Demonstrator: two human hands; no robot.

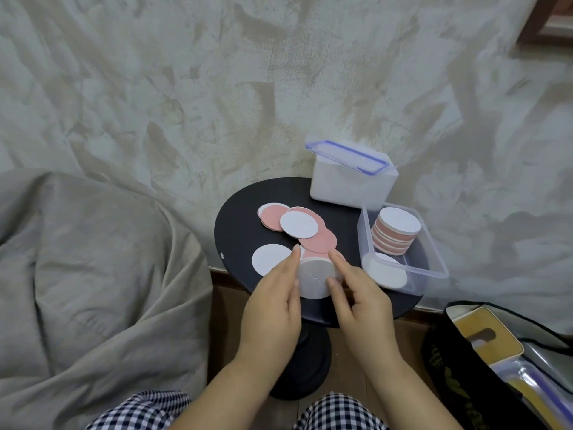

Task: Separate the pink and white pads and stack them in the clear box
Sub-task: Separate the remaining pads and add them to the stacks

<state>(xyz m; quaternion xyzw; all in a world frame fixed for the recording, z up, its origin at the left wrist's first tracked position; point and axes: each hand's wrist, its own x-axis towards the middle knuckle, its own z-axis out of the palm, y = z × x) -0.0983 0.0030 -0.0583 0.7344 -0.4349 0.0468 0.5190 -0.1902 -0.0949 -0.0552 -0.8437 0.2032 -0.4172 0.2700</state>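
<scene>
As left hand (276,301) grips the pad (314,279), right hand (362,302) seemingly pinches.

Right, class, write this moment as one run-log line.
step: separating | left hand, right hand: both grip held pad over table | clear box: striped stack beside white pad | loose pads: on table

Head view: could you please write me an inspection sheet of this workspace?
Surface: round black table on a pedestal.
Job's things: clear box holds a pink-and-white stack and white pads; loose pads overlap on the table.
Clutter: white tub, lid ajar.
Grips: left hand and right hand together hold the held pads by the edges, white face up.
Cables: nothing seen.
Surroundings: grey cushion on the left, black bag on the right, mottled wall behind.
</scene>
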